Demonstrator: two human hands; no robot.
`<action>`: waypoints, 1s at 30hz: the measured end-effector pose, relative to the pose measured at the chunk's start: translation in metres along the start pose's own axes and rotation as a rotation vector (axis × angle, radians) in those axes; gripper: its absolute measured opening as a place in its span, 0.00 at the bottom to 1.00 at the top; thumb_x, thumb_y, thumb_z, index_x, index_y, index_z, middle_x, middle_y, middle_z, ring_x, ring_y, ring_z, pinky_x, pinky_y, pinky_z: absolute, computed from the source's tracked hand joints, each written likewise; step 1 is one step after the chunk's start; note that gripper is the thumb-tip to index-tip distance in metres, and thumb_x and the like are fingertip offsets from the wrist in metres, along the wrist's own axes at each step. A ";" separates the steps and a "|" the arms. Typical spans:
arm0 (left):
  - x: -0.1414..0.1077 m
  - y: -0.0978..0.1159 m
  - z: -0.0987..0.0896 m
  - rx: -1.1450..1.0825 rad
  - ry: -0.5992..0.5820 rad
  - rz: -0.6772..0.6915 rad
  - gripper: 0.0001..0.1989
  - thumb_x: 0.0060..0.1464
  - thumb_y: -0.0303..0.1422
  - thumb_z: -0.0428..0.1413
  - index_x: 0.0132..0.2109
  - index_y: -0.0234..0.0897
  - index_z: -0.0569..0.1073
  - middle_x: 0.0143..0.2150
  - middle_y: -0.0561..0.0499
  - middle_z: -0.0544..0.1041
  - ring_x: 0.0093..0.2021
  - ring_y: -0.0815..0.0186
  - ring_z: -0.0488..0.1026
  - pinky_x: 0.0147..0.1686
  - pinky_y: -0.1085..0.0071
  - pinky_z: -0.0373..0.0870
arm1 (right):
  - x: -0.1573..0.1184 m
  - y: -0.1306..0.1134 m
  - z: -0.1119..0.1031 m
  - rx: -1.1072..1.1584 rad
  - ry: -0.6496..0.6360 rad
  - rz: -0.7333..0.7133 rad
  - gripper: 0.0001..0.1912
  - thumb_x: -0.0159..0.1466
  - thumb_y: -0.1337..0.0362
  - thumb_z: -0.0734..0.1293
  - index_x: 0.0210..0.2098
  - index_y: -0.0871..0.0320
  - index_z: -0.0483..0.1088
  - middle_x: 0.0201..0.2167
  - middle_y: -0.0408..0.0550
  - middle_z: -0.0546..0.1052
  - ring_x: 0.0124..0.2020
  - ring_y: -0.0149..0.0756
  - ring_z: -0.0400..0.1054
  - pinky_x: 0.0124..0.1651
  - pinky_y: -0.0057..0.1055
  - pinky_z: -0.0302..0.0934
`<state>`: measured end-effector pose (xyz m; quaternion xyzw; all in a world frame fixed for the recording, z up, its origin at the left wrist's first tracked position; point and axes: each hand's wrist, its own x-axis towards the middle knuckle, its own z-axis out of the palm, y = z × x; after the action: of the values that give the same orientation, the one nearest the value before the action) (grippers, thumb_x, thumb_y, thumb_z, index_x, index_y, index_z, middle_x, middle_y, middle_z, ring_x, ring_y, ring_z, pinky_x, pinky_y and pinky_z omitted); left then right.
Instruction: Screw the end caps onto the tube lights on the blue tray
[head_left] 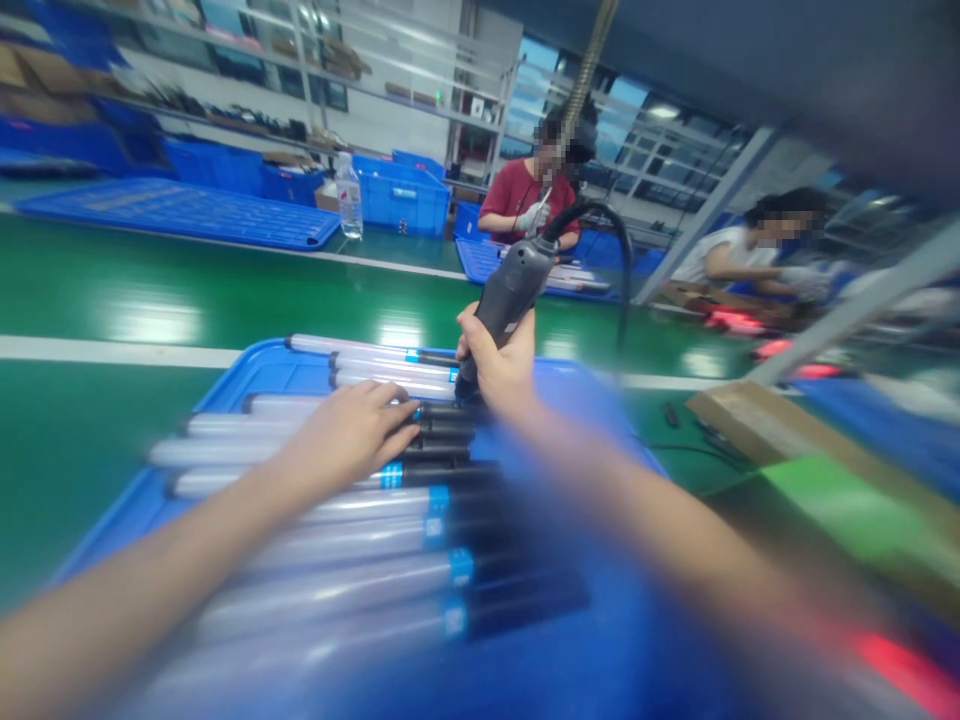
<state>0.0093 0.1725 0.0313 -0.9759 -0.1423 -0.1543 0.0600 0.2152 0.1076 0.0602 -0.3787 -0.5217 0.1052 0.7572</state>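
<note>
Beyond the fingers of both hands runs the raised rim of the blue tray (244, 370), smooth green bench (285, 290) past it; right of the right hand (504, 355), tray surface leaves elbow room. Its fingers wrap snugly round a dark, rounded corded screwdriver (517, 280), tip down just left of them! The left hand (360, 430), fingers slightly spread, lies on glossy translucent tubes (352, 575) with black ends; whether it grips one, I can't tell.
</note>
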 end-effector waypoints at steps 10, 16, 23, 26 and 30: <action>-0.001 -0.001 0.001 -0.003 -0.020 -0.005 0.24 0.74 0.44 0.47 0.58 0.36 0.82 0.53 0.42 0.81 0.52 0.49 0.79 0.50 0.51 0.77 | 0.002 0.000 0.004 -0.099 0.040 0.041 0.20 0.68 0.52 0.73 0.47 0.51 0.59 0.30 0.33 0.72 0.23 0.25 0.69 0.30 0.27 0.68; 0.000 -0.001 0.000 -0.007 -0.008 0.006 0.23 0.74 0.43 0.47 0.57 0.37 0.82 0.53 0.42 0.81 0.51 0.50 0.79 0.49 0.53 0.76 | 0.003 0.000 0.005 -0.114 0.030 0.066 0.22 0.67 0.49 0.73 0.47 0.50 0.59 0.30 0.34 0.73 0.23 0.26 0.68 0.29 0.29 0.67; -0.003 -0.006 0.005 -0.045 0.028 0.011 0.23 0.74 0.42 0.47 0.58 0.35 0.82 0.53 0.40 0.82 0.50 0.49 0.79 0.49 0.52 0.76 | 0.007 -0.017 0.003 -0.017 0.042 0.010 0.19 0.68 0.53 0.74 0.47 0.51 0.61 0.36 0.36 0.76 0.24 0.24 0.70 0.31 0.27 0.68; -0.004 -0.007 0.000 -0.105 0.074 0.007 0.23 0.74 0.44 0.48 0.56 0.35 0.82 0.52 0.40 0.82 0.50 0.50 0.79 0.50 0.53 0.76 | 0.007 -0.034 -0.001 0.003 0.049 -0.013 0.19 0.68 0.53 0.74 0.47 0.51 0.62 0.35 0.36 0.77 0.24 0.23 0.69 0.32 0.26 0.68; 0.012 0.010 -0.019 -0.287 0.079 0.035 0.21 0.71 0.48 0.53 0.55 0.39 0.82 0.49 0.44 0.82 0.49 0.53 0.78 0.51 0.57 0.74 | 0.001 -0.061 -0.001 0.059 0.039 -0.009 0.17 0.68 0.52 0.73 0.44 0.52 0.63 0.31 0.34 0.75 0.23 0.23 0.68 0.30 0.25 0.67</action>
<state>0.0176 0.1626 0.0522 -0.9699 -0.0990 -0.2104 -0.0717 0.2018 0.0656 0.1025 -0.3558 -0.5051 0.1094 0.7787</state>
